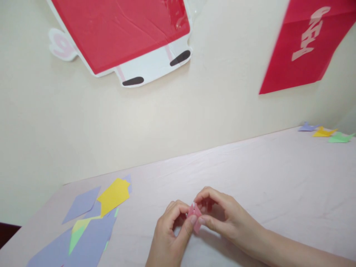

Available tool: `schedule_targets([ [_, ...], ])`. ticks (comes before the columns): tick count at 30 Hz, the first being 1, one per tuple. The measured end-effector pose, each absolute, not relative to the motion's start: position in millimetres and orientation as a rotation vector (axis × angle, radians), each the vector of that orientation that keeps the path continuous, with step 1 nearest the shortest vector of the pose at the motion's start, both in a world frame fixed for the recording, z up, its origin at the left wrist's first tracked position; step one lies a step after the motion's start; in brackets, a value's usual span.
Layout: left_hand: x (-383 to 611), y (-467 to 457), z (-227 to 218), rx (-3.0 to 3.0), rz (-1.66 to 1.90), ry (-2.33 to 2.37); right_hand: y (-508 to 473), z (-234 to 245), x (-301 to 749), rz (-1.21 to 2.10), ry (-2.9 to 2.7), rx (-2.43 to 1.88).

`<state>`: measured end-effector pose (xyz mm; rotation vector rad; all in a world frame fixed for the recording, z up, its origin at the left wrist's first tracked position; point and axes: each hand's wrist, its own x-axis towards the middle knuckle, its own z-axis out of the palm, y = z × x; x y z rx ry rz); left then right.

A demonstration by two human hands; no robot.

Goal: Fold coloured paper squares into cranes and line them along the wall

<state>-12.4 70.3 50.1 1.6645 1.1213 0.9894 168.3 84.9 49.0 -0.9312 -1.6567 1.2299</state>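
A small piece of folded pink paper (pixel 197 227) is held just above the pale table, near the bottom middle of the view. It has two pointed tips at its upper end. My left hand (pixel 172 230) pinches it from the left, thumb across its front. From the right, my right hand (pixel 222 215) grips its edge between thumb and fingers, with the index finger curled near the tips. Both hands are closed on the paper, and part of it is hidden behind the thumbs.
Loose purple paper sheets (pixel 91 237), a yellow sheet (pixel 114 196) and a green piece (pixel 76 237) lie at the left. Folded paper figures in purple (pixel 307 127), yellow (pixel 324 132) and green (pixel 340 137) stand at the far right. A wall with red decorations (pixel 125 29) rises behind the table.
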Motion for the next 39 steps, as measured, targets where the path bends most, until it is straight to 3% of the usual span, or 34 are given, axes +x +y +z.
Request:
schedule_targets([
  [6, -12.1, 69.2, 50.0, 1.691, 0.989, 1.130, 84.7, 48.6, 168.1, 1.434, -1.533, -0.973],
  [39, -11.0, 68.1, 53.0, 1.572, 1.023, 1.123, 83.4, 54.2, 168.4, 1.354, -1.626, -0.980],
])
